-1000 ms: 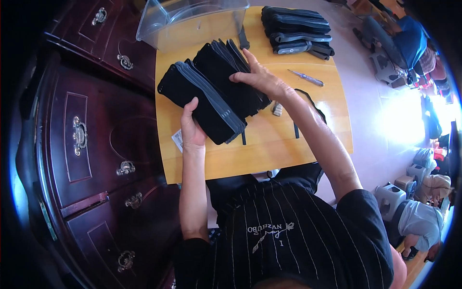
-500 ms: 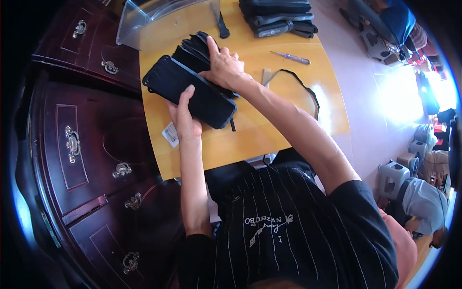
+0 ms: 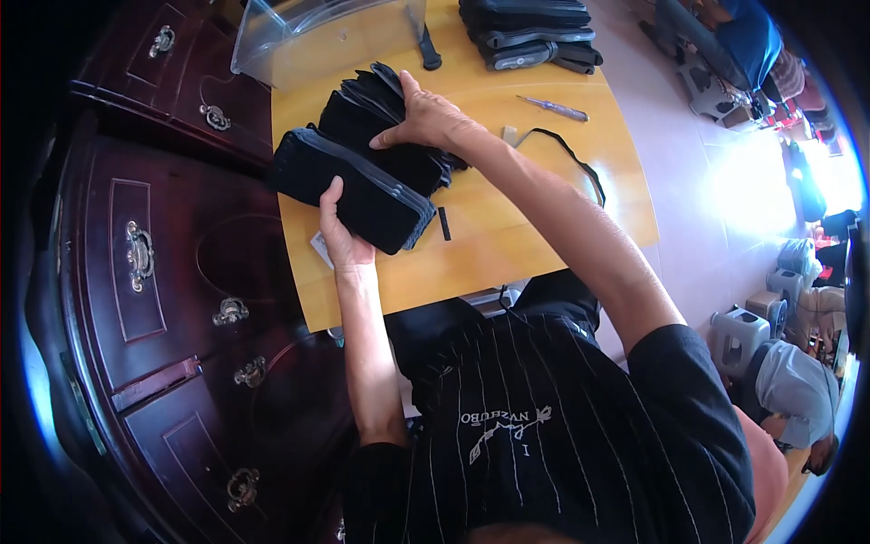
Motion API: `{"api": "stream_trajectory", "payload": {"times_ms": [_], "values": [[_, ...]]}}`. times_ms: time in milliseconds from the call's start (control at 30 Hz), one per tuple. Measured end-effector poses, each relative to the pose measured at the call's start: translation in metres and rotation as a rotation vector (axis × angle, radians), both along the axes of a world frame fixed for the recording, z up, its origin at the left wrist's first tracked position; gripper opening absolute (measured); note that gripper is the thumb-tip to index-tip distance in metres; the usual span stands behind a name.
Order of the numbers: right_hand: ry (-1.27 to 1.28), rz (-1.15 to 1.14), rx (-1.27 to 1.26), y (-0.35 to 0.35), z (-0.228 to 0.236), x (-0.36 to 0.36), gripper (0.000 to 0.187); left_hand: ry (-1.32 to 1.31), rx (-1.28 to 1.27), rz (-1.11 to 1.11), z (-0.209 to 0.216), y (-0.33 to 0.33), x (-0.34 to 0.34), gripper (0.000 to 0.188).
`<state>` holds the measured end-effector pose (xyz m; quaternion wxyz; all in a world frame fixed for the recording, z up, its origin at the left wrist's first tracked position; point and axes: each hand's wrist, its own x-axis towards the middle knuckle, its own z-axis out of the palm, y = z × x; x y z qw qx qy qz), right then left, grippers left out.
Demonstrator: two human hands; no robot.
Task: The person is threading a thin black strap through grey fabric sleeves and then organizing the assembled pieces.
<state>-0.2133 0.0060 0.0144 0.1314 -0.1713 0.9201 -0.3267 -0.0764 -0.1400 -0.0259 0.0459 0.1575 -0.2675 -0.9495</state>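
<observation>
A thick stack of black fabric pieces (image 3: 353,195), grey at its edges, is tilted in my left hand (image 3: 344,238). The thumb lies on top and the other fingers are hidden beneath. Just beyond it, a second bundle of black fabric pieces (image 3: 358,122) rests on the table, its far ends fanned into loose layers. My right hand (image 3: 430,118) grips that bundle's right side, with its thumb on the upper face and its fingers along the far edge. How the two bundles meet is partly hidden.
A clear plastic bin (image 3: 326,41) stands at the back left. Folded dark fabric items (image 3: 530,36) are piled at the back. On the yellow table (image 3: 480,245) lie a screwdriver (image 3: 553,108), a black strap (image 3: 580,159) and a white label (image 3: 321,248). Dark wooden drawers (image 3: 136,254) flank the left.
The stack in my left hand has tipped, so its layered grey edge shows more and the holed end no longer shows. My right thumb has shifted slightly over the fanned bundle.
</observation>
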Motion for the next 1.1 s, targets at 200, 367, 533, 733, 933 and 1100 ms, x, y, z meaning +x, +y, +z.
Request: {"api": "stream_trajectory", "payload": {"times_ms": [200, 367, 533, 733, 933, 1100], "values": [[-0.123, -0.056, -0.074, 0.007, 0.007, -0.01, 0.124, -0.064, -0.156, 0.032, 0.015, -0.002, -0.02, 0.044], [-0.61, -0.196, -0.901, 0.022, 0.003, -0.006, 0.103, -0.085, -0.275, -0.039, 0.06, 0.0, -0.041, 0.041], [-0.829, -0.058, -1.184, 0.03, -0.017, 0.0, 0.088, -0.109, -0.461, -0.197, 0.079, -0.009, -0.074, 0.04], [0.045, -0.153, -0.126, 0.046, -0.005, -0.002, 0.106, -0.161, -0.388, -0.304, 0.072, -0.009, -0.072, 0.039], [0.633, -0.083, -0.24, 0.027, 0.018, 0.001, 0.062, -0.135, -0.45, -0.311, 0.071, -0.01, -0.075, 0.042], [0.681, 0.098, -0.168, 0.013, 0.004, -0.035, 0.034, -0.089, -0.666, -0.286, 0.076, 0.001, -0.08, 0.052]]}}
